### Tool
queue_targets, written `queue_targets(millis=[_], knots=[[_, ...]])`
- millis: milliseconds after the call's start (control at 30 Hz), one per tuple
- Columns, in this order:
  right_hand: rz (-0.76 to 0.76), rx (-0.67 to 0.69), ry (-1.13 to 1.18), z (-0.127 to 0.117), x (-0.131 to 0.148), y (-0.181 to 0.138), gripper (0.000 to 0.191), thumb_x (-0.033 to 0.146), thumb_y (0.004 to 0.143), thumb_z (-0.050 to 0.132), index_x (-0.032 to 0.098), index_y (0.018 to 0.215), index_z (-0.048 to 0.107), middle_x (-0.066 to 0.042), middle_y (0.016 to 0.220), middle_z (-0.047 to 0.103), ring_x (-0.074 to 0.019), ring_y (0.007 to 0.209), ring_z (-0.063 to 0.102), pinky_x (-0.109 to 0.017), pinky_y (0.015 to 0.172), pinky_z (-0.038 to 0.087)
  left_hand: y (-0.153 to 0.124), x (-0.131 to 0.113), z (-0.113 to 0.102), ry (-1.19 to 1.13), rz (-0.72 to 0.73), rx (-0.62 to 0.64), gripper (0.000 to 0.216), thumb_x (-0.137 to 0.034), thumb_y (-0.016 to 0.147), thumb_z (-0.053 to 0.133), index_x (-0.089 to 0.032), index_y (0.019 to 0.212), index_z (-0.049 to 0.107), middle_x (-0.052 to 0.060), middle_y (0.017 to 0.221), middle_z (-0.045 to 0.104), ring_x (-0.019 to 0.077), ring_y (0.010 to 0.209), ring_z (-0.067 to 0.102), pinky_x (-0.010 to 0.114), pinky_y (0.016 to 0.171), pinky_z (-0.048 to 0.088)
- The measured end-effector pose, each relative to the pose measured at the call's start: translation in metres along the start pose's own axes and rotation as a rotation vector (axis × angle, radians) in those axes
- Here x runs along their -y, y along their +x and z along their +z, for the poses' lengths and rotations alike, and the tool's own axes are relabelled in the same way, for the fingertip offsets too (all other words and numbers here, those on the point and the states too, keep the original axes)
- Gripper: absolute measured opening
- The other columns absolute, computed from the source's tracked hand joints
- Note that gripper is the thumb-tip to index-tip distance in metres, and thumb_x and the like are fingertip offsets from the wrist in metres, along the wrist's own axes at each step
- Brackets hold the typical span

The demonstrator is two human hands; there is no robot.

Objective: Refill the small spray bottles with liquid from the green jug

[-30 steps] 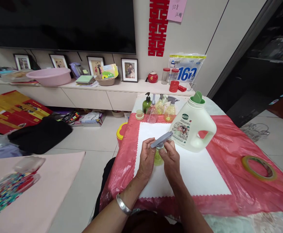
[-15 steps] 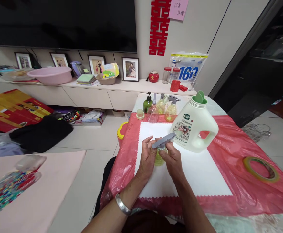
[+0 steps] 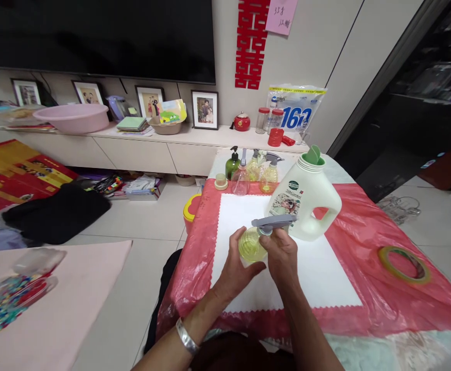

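Note:
A clear yellow spray bottle [image 3: 252, 246] with a grey trigger head [image 3: 274, 221] is held tilted above the white sheet. My right hand [image 3: 283, 252] grips it at the neck, just under the head. Around the left side and base of the bottle curls my left hand [image 3: 235, 270], its thumb reaching toward my right hand. Just behind stands a large white detergent jug [image 3: 306, 201] with a green cap [image 3: 312, 154] set loosely in its mouth. Farther back are a clear pinkish spray bottle [image 3: 241, 180], a yellowish spray bottle [image 3: 269, 178] and a green pump bottle [image 3: 232, 164].
Red plastic film [image 3: 194, 257] covers the table beneath the white sheet [image 3: 326, 288]. A roll of tape [image 3: 385, 257] lies at the right, and a small pale cap [image 3: 221, 181] at the back left. Left of me, a pink-covered table [image 3: 74, 288] bears colourful small pieces.
The bottle has tipped, its base swinging left and its head right. My left hand has shifted from the head down to the bottle's body, while my right hand keeps the neck.

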State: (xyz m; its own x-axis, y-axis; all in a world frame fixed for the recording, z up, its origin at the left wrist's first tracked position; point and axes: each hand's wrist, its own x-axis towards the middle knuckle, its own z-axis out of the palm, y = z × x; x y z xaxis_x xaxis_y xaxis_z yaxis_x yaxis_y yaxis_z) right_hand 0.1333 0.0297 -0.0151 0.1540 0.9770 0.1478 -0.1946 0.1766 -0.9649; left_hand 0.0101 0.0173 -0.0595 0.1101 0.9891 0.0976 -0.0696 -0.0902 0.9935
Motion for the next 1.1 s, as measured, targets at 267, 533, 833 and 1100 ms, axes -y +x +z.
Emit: queue_targets(millis=[267, 533, 833, 1100], knots=[[-0.063, -0.057, -0.092, 0.006, 0.033, -0.016, 0.032, 0.036, 0.081, 0.074, 0.025, 0.11, 0.071, -0.004, 0.105, 0.072, -0.0236, 0.099, 0.064, -0.037, 0.087, 0.051, -0.004, -0.013, 0.018, -0.047, 0.002, -0.058, 0.089, -0.033, 0.065, 0.088, -0.024, 0.137, 0.037, 0.013, 0.138, 0.055, 0.0303, 0.123, 0.06, 0.047, 0.104, 0.05], [0.077, 0.427, -0.047, -0.034, 0.055, -0.019, 0.072, 0.04, 0.071, 0.083, 0.029, 0.137, 0.055, -0.005, 0.124, 0.065, -0.0261, 0.113, 0.061, -0.04, 0.097, 0.05, -0.004, -0.033, -0.009, -0.159, -0.14, 0.43, 0.081, -0.023, 0.069, 0.082, -0.024, 0.139, 0.041, 0.009, 0.122, 0.065, 0.0275, 0.108, 0.066, 0.036, 0.086, 0.056], [0.192, 0.392, -0.173, -0.068, 0.08, -0.045, 0.069, 0.024, 0.057, 0.09, 0.027, 0.121, 0.063, -0.004, 0.117, 0.07, -0.0247, 0.098, 0.067, -0.045, 0.099, 0.051, 0.001, -0.029, 0.003, -0.365, -0.246, 0.727, 0.098, -0.05, 0.063, 0.087, -0.033, 0.145, 0.037, 0.01, 0.134, 0.059, 0.0245, 0.099, 0.067, 0.037, 0.081, 0.055], [-0.026, -0.239, -0.304, -0.151, 0.119, -0.002, 0.084, 0.03, 0.06, 0.089, 0.027, 0.133, 0.049, -0.011, 0.124, 0.067, -0.0309, 0.109, 0.067, -0.048, 0.091, 0.056, 0.03, 0.01, -0.035, 0.61, 0.202, 0.302, 0.037, -0.043, 0.093, 0.054, -0.029, 0.127, 0.061, 0.008, 0.124, 0.068, 0.0253, 0.109, 0.065, 0.043, 0.093, 0.055]])
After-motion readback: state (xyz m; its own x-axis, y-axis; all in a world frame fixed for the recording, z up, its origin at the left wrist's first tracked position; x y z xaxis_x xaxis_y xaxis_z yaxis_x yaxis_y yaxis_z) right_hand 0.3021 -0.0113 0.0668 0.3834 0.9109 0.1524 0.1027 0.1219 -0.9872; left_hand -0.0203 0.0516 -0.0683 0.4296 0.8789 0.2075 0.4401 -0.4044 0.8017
